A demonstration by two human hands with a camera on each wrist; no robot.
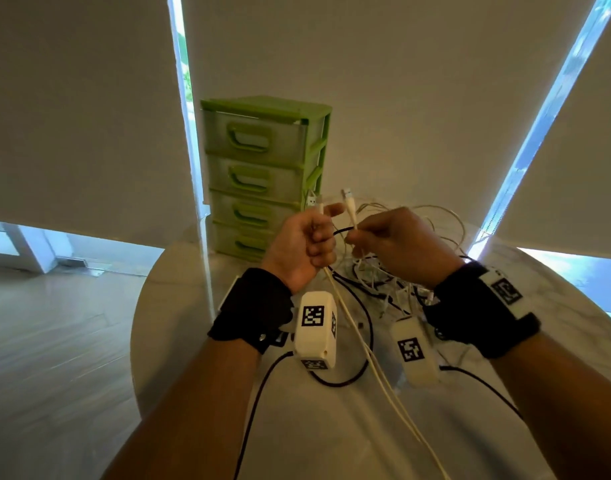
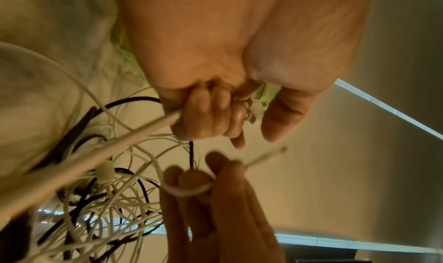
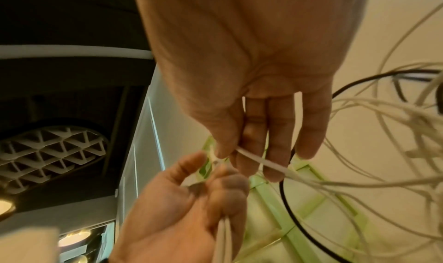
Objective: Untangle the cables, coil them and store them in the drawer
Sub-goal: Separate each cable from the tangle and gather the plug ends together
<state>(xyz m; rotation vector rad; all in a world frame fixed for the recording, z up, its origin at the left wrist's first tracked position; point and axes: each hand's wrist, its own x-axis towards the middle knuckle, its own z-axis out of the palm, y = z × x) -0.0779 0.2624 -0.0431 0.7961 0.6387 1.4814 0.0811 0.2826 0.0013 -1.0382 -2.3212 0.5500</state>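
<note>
My left hand (image 1: 323,233) grips a doubled white cable (image 1: 387,388) in its fist above the table. One plug end (image 1: 320,202) sticks up past the thumb, and the strands run down toward me. Just to its right, my right hand (image 1: 357,237) pinches another white cable end below its USB plug (image 1: 347,199), which points up. In the left wrist view that cable loops round the right hand's fingers (image 2: 189,180). A tangle of white and black cables (image 1: 397,275) lies under the right hand. The green drawer unit (image 1: 262,174) stands behind with its drawers closed.
The round marble table (image 1: 179,306) ends close on the left, with wooden floor beyond. Wrist camera boxes (image 1: 314,327) hang under both wrists, and their black leads (image 1: 363,362) trail across the table near me. Roller blinds (image 1: 418,98) close off the back.
</note>
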